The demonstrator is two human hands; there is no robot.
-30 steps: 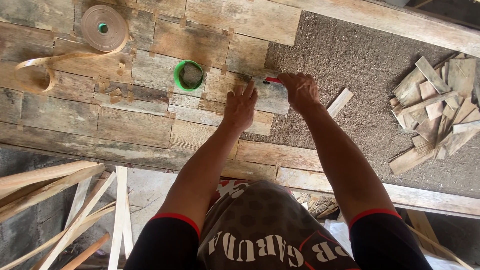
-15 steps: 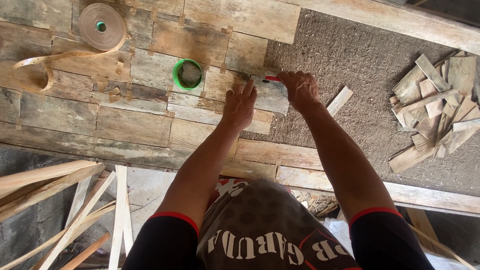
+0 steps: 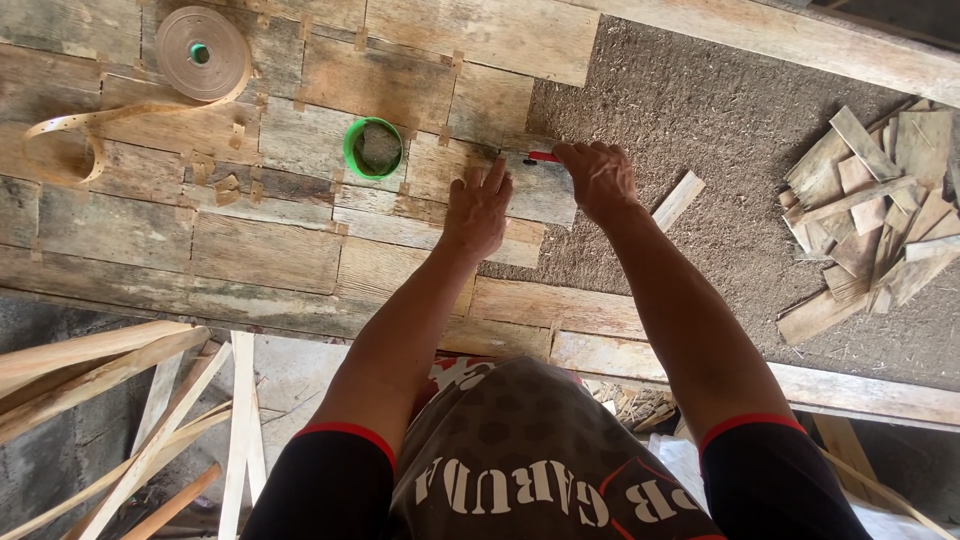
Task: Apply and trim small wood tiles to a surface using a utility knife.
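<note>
Both hands work side by side at the edge of a patchwork of thin wood veneer sheets laid on a rough board. Nearest, the left hand (image 3: 478,208) lies flat, palm down and fingers spread, pressing on a pale rectangular veneer piece (image 3: 545,195) without gripping anything. Just to its right, the right hand (image 3: 600,178) is curled closed around a small red-handled tool (image 3: 543,157), likely a knife or marker, whose tip meets the top edge of that same piece; the blade end is hidden under the fingers. That piece sits at the right border of the patchwork, half over the coarse brown fibre surface (image 3: 720,120). Judging by its thinness, it is probably very light, stiff along the grain yet brittle and prone to splitting, so it is best pinned flat with a broad palm or lifted by its long edges, not by a corner. A loose veneer strip (image 3: 678,200) lies just beside the right hand. Farther left a green tape ring (image 3: 373,148) rests on the sheets, and beyond it a roll of tan paper tape (image 3: 204,40) trails a loose tail. Well apart at the far right is a heap of veneer offcuts (image 3: 880,210).
</note>
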